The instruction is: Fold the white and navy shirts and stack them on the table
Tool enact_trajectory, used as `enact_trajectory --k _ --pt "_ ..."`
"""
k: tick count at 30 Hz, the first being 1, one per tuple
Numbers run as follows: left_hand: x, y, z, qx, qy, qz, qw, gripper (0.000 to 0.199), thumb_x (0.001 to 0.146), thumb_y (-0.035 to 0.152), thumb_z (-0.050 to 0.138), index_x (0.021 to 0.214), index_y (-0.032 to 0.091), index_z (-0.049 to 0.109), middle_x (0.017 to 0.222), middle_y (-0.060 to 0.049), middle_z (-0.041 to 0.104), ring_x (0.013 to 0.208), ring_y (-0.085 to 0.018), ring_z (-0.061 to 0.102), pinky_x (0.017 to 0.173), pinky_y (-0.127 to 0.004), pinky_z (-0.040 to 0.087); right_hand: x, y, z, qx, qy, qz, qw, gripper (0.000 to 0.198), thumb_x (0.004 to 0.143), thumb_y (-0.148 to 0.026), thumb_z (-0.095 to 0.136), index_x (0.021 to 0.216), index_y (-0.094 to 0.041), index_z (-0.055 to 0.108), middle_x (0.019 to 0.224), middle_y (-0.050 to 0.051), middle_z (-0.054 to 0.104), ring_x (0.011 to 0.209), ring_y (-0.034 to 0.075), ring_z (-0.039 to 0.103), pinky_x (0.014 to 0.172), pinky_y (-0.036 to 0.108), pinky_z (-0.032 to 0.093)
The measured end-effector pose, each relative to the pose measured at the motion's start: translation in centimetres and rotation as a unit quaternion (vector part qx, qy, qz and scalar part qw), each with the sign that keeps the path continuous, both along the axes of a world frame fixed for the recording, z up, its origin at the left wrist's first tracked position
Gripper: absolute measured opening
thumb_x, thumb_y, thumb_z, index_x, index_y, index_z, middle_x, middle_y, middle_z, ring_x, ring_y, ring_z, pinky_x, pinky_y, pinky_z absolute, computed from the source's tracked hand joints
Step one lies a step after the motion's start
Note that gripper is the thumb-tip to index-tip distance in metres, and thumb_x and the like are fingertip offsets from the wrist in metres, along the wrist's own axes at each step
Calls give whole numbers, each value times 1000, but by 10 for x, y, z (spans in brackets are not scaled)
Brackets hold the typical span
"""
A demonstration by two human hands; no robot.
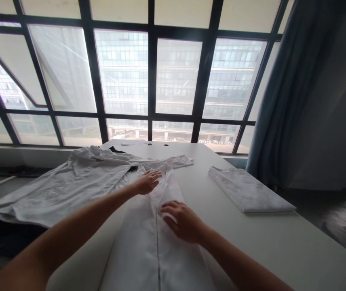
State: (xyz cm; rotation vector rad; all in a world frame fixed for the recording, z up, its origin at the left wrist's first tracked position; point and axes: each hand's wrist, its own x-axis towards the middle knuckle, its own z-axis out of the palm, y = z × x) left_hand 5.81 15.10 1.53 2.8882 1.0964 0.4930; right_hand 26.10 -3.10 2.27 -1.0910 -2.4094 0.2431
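A long white garment (136, 238), perhaps a coat, lies lengthwise on the white table, with a dark line running down its middle. Near its far, collar end, my left hand (147, 182) rests with fingers stretched out over the cloth. Closer to me, my right hand (182, 221) is on or just above the garment, right of the middle line, its fingers spread and slightly bent. Neither hand grips the fabric. A sleeve (182, 161) reaches out to the right beyond the collar end.
A loose pile of white garments (66, 186) covers the table's left side, with dark cloth (6, 234) under its near edge. Folded white cloth (248, 190) lies on the right of the table (270, 238). Behind stand large windows and a blue curtain (285, 105).
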Motion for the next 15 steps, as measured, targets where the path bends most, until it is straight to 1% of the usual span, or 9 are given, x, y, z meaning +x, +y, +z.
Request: enact_trajectory --k 2,4,6,7,9,11,13,15 --pt "-47 -22 -5 6 -7 -4 1000 46 95 24 39 137 20 56 146 -6 54 139 -22 44 120 -40 30 25 13 1 -10 -10 -75 997 32 87 -11 55 115 -15 69 122 12 67 115 26 60 102 42 45" --pt "-88 -44 -12 -14 -7 12 1000 44 90 21 43 130 20 62 141 -6 59 133 -22 50 115 -38 37 48 24 -1 -22 -36 -128 991 39 82 -5 55 118 -12 68 123 15 66 117 28 59 104 42 44" --pt "-118 -64 -19 -44 -5 30 999 45 87 20 46 128 20 63 140 -7 59 131 -23 53 114 -38 40 65 33 -6 -47 -58 -154 985 44 80 -4 54 121 -12 68 124 16 65 118 28 59 105 41 44" --pt "-128 -73 -21 -58 -6 37 998 46 86 20 47 129 21 63 141 -6 59 131 -23 52 114 -38 39 70 36 -8 -58 -59 -157 984 45 80 -4 54 121 -12 67 125 16 65 118 28 59 105 41 44" --pt "-140 -91 -22 -76 -11 38 996 48 86 20 49 132 22 61 143 -6 57 135 -23 49 116 -38 37 74 39 -12 -70 -43 -139 987 46 79 -5 55 123 -13 67 125 15 65 118 28 59 106 40 44" --pt "-142 -107 -17 -90 -11 14 996 49 86 22 53 135 24 59 147 -6 53 138 -24 45 117 -40 35 74 38 -13 -73 -24 -105 992 49 78 -7 58 126 -14 66 130 15 62 121 28 58 109 40 42" --pt "-139 -122 -8 -111 -3 -34 993 51 85 25 57 136 25 58 150 -7 50 141 -25 42 118 -42 32 73 34 -9 -89 -26 -83 992 59 74 -10 62 133 -15 62 140 15 55 129 29 52 113 41 38" --pt "-134 -135 2 -139 8 -87 986 56 84 26 62 139 27 56 153 -7 46 144 -26 38 120 -44 29 72 27 -2 -122 -52 -81 988 72 70 -14 69 141 -18 56 151 14 45 138 31 42 117 45 33"
